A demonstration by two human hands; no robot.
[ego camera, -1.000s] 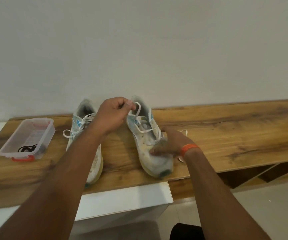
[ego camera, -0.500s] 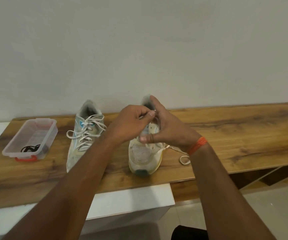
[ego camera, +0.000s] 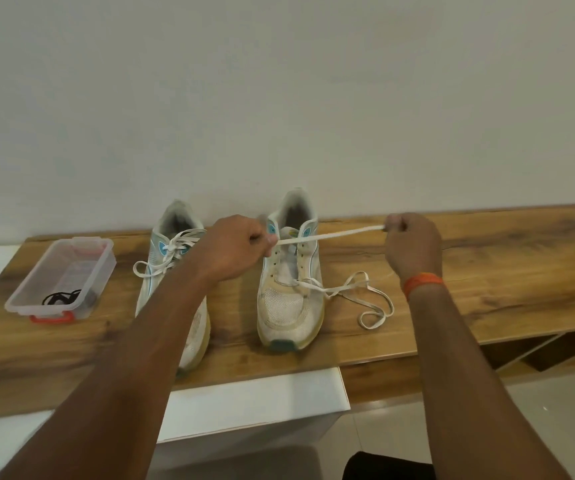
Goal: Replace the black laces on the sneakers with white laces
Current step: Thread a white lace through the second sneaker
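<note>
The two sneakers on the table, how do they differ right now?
The left sneaker is laced to the top with a white lace; the right sneaker is laced only at its lowest eyelets. Nobody touches the left sneaker's lace; the right sneaker's lace is stretched between the left hand and right hand. Both stand toes toward the camera.

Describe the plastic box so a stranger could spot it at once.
Start at the long wooden table against the wall and go to its left end. There, left of both sneakers, sits the clear plastic box. It alone is see-through, with a red clip on its near end and black laces coiled inside.
</note>
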